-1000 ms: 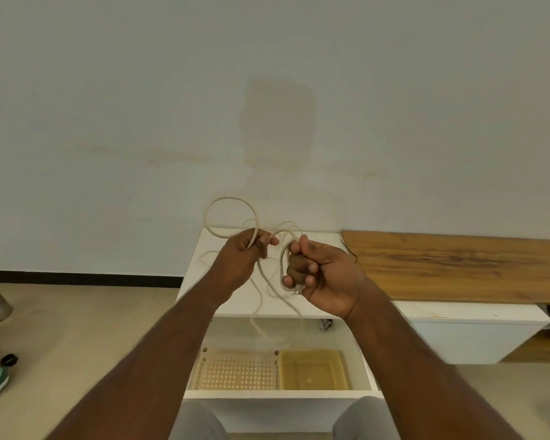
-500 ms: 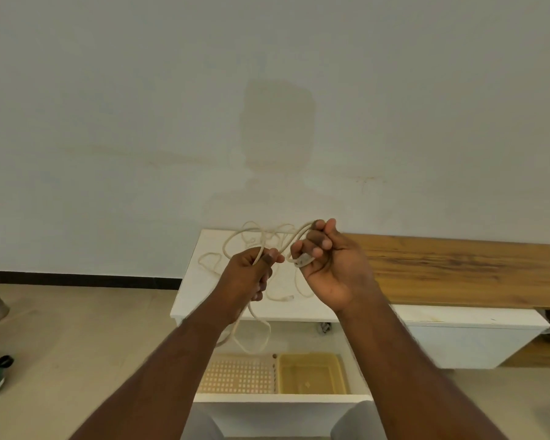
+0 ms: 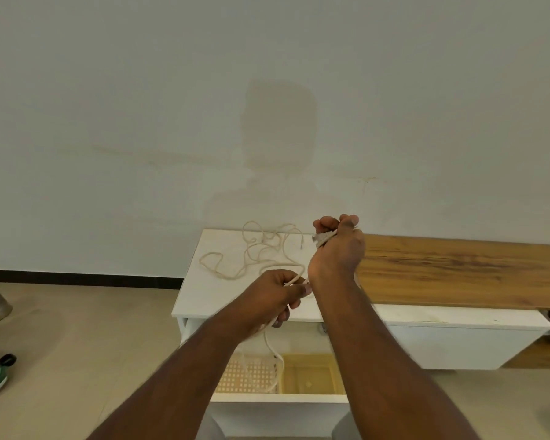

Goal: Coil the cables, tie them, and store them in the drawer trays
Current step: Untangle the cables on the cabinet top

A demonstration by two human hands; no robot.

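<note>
While the right hand (image 3: 336, 249) clamps the started coil of the cable (image 3: 254, 252) in a closed fist, the left hand (image 3: 278, 295) pinches the slack, feeding it from the white cabinet top (image 3: 204, 293), likely to form the next loop.

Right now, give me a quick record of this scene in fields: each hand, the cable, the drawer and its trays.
right hand: raised, grips the cable's wound end
left hand: lower, pinches a strand of the cable
cable: cream, mostly loose on the white cabinet top, one strand hanging down toward the drawer
drawer: open below the hands
trays: perforated tray on the left, plain yellow tray on the right
coiling: not finished, no tie visible
</note>
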